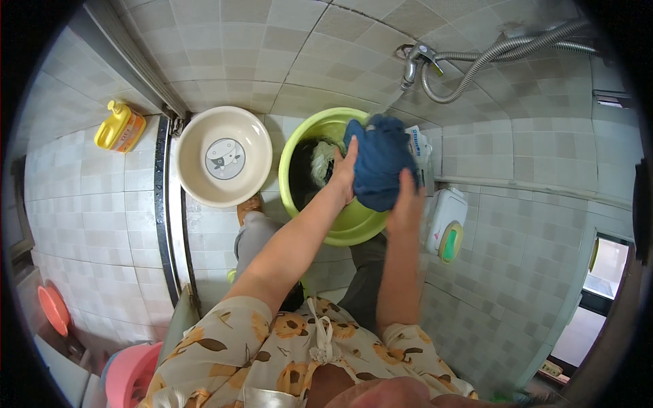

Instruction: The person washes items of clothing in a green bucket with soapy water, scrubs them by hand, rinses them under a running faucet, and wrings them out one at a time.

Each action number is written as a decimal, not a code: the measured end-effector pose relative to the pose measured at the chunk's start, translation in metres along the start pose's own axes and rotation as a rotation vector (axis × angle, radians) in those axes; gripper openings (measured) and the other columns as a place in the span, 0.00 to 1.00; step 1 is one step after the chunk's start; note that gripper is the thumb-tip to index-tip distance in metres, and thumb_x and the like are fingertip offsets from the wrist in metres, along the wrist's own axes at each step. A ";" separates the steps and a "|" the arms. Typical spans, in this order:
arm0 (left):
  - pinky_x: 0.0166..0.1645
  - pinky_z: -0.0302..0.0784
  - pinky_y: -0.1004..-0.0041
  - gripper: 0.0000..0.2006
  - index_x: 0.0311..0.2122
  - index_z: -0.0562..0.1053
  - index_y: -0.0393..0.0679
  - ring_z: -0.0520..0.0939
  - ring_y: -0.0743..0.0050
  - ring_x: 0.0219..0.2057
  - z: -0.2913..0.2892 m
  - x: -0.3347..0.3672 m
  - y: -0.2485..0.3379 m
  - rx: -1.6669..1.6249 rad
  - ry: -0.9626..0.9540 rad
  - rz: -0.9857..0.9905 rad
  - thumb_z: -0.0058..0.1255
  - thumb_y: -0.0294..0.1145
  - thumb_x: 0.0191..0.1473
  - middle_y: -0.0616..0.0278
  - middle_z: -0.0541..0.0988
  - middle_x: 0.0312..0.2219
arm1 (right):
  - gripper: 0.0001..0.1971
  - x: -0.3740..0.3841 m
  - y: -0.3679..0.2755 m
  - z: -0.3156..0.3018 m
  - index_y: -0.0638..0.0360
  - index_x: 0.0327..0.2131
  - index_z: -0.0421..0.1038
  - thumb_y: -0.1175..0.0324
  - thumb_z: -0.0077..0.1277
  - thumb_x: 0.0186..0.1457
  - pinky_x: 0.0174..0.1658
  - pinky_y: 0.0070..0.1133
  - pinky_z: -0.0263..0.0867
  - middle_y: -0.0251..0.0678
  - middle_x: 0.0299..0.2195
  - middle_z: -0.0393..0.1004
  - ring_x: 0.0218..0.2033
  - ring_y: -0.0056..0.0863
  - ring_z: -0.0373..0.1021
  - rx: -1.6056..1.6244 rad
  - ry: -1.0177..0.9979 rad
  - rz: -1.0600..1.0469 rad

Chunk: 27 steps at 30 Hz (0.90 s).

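Over the right part of a lime-green tub, head view: dark-blue cloth bunched between both hands; left hand grasps its left side, thumb uppermost, some fingers hidden beneath; right hand, slightly blurred, grips its lower right side, finger curl partly unclear; inside the tub, left of the cloth, a pale bundle lies among dark contents, cloth or water, cannot tell which; wall tap beyond, water running toward the cloth's upper edge, exact contact not resolved; cream basin just left of the tub; yellow jug farther left, upright; green-and-cream brush right of the tub, against a white container
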<state>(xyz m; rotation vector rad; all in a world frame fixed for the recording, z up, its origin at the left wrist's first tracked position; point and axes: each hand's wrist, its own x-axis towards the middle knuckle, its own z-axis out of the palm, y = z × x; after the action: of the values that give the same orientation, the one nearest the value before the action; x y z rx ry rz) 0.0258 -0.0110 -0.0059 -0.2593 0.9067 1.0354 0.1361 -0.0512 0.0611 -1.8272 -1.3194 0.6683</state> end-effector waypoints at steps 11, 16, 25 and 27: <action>0.39 0.72 0.59 0.13 0.36 0.71 0.37 0.78 0.43 0.33 -0.018 0.028 -0.018 0.914 0.003 0.621 0.46 0.37 0.50 0.42 0.77 0.30 | 0.14 0.081 0.117 0.055 0.68 0.35 0.72 0.65 0.42 0.57 0.36 0.30 0.67 0.45 0.34 0.76 0.32 0.39 0.73 -0.189 -0.034 -0.018; 0.53 0.65 0.59 0.34 0.59 0.54 0.38 0.68 0.34 0.49 -0.021 0.033 -0.021 0.868 0.036 0.734 0.47 0.42 0.50 0.29 0.64 0.48 | 0.17 0.067 0.116 0.058 0.69 0.44 0.68 0.63 0.43 0.58 0.40 0.27 0.67 0.44 0.42 0.73 0.39 0.36 0.71 0.385 -0.086 0.319; 0.60 0.56 0.60 0.32 0.57 0.54 0.28 0.60 0.40 0.57 -0.011 0.031 -0.028 1.452 -0.132 0.824 0.47 0.37 0.51 0.33 0.58 0.55 | 0.31 0.066 0.157 0.093 0.54 0.57 0.56 0.49 0.47 0.54 0.52 0.37 0.60 0.46 0.56 0.59 0.54 0.48 0.58 -0.744 -0.533 -0.162; 0.58 0.59 0.61 0.28 0.55 0.57 0.29 0.64 0.44 0.55 -0.025 0.031 -0.038 1.372 -0.019 1.106 0.46 0.33 0.52 0.37 0.64 0.52 | 0.34 0.059 0.144 0.135 0.50 0.59 0.53 0.46 0.47 0.53 0.54 0.39 0.59 0.46 0.58 0.56 0.56 0.50 0.55 -0.328 -0.447 0.046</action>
<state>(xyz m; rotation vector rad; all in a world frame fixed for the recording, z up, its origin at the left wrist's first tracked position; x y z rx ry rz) 0.0503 -0.0259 -0.0526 1.5401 1.5766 1.1078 0.1284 0.0180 -0.1320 -2.0466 -1.7652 0.9725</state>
